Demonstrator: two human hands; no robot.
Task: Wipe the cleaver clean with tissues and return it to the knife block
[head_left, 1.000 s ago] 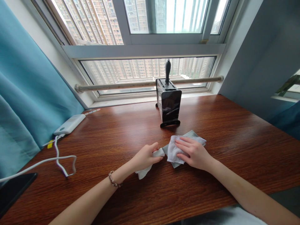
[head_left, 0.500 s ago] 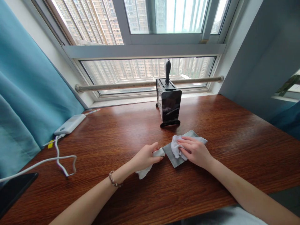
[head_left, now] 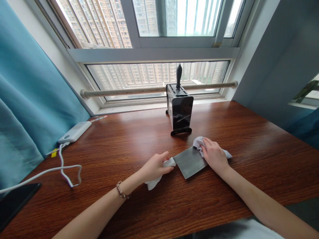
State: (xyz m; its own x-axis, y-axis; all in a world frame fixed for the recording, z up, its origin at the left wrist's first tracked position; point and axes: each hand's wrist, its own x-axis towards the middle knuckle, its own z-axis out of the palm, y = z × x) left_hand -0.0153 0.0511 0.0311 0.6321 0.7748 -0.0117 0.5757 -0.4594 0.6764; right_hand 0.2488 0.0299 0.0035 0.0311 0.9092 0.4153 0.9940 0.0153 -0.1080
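Observation:
A cleaver lies flat on the wooden table, its broad grey blade (head_left: 190, 163) angled up to the right. My left hand (head_left: 157, 167) is closed round its handle end, where a white tissue (head_left: 154, 183) wraps it; the handle itself is hidden. Under my right hand (head_left: 214, 155), fingers curled, is a bunched white cloth (head_left: 198, 142), pressed over the blade's far right end. One corner of the cloth sticks out to the right of that hand.
Behind the blade stands a black knife block (head_left: 182, 113) with one black-handled tool (head_left: 178, 76) in it. At left are a white power bank (head_left: 74, 132), its white cable (head_left: 62, 166), a dark phone-like slab (head_left: 18, 202) and a blue curtain (head_left: 32, 83).
My right hand has slid the cloth rightward along the blade to its far end, baring most of the grey surface. My left hand has stayed in place.

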